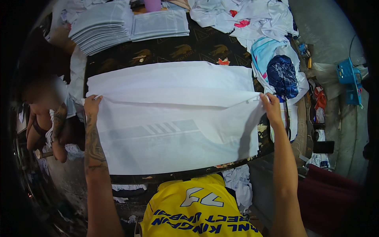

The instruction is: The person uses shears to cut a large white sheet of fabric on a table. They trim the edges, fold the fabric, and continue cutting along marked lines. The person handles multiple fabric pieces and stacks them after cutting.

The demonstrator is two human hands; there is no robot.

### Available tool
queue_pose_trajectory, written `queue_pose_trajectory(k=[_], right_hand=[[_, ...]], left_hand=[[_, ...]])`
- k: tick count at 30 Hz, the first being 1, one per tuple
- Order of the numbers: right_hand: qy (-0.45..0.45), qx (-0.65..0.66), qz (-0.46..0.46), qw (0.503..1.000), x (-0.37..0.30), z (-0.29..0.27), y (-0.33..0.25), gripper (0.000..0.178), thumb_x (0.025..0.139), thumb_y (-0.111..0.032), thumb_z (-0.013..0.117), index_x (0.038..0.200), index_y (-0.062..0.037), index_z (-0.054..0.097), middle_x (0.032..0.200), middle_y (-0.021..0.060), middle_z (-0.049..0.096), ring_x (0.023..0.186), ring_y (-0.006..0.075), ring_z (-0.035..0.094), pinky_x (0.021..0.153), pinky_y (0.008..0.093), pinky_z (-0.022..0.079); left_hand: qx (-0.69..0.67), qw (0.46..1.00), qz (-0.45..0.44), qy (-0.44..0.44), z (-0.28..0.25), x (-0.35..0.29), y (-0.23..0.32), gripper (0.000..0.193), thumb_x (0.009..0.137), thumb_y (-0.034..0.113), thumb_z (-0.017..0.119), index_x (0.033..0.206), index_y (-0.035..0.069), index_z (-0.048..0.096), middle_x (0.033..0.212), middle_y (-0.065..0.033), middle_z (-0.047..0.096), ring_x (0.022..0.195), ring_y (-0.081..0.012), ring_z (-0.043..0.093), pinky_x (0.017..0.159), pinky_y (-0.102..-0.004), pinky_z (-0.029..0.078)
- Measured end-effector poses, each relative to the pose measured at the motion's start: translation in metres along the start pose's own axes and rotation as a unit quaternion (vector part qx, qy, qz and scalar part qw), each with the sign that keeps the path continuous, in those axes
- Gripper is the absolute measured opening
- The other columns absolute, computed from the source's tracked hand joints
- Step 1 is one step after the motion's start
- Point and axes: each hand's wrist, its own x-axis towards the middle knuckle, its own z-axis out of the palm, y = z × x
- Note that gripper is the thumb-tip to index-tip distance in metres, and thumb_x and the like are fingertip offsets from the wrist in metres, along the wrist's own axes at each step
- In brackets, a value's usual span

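Note:
A wide white sheet (169,87) of thin, cloth-like material lies across the dark table. Its far part is lifted into a long crosswise fold, and a grey-blue striped print (166,128) shows faintly on the nearer part. My left hand (92,104) pinches the sheet at the left end of that fold. At the right end my right hand (271,107) grips it between thumb and fingers. Both arms are stretched forward, and the sheet is drawn fairly taut between the hands, with slanting creases near the right one.
Behind the sheet stand a tall folded stack (100,29) and a lower folded stack (160,25). Loose white cloth (252,19) and a dark blue bundle (283,75) lie at the right. A person (49,114) sits at the left. A blue plastic basket (349,81) hangs far right.

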Motion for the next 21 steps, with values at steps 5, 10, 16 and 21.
queue_pose_trajectory(k=[5,10,16,21], right_hand=[[0.083,-0.062,0.022,0.994,0.065,0.044,0.022,0.04,0.104,-0.036,0.074,0.087,-0.001,0.064,0.075,-0.0011,0.056,0.073,0.0096,0.047,0.067,0.0318,0.041],[0.1,-0.076,0.015,0.992,0.109,0.059,0.032,0.041,0.102,-0.037,0.075,0.096,0.0024,0.069,0.082,0.0072,0.064,0.079,0.0154,0.056,0.077,0.0351,0.048],[0.169,-0.133,-0.103,0.971,0.118,0.062,0.028,0.038,0.097,-0.032,0.081,0.112,0.0014,0.073,0.097,0.0135,0.073,0.085,0.0243,0.066,0.082,0.0394,0.052],[0.042,-0.22,-0.035,0.974,-0.015,0.021,0.043,0.018,0.097,-0.02,0.076,0.095,-0.0022,0.07,0.079,0.0154,0.069,0.07,0.0266,0.067,0.068,0.0403,0.053]], left_hand=[[0.044,0.997,0.041,0.043,0.021,0.056,0.019,0.051,0.092,0.044,0.082,0.121,0.002,0.079,0.097,-0.0178,0.079,0.089,-0.032,0.073,0.086,-0.0415,0.055],[0.031,0.999,0.009,0.011,0.025,0.089,0.038,0.049,0.091,0.044,0.083,0.119,0.003,0.08,0.097,-0.0175,0.08,0.093,-0.0339,0.077,0.088,-0.0424,0.056],[0.041,0.998,0.025,0.035,0.018,0.043,0.087,0.052,0.091,0.037,0.085,0.132,0.008,0.071,0.097,-0.0148,0.078,0.092,-0.0343,0.076,0.09,-0.0436,0.058],[-0.068,0.977,0.199,-0.021,0.067,-0.163,0.197,0.052,0.091,0.023,0.083,0.138,0.008,0.063,0.119,-0.0118,0.069,0.113,-0.0343,0.064,0.103,-0.0496,0.048]])
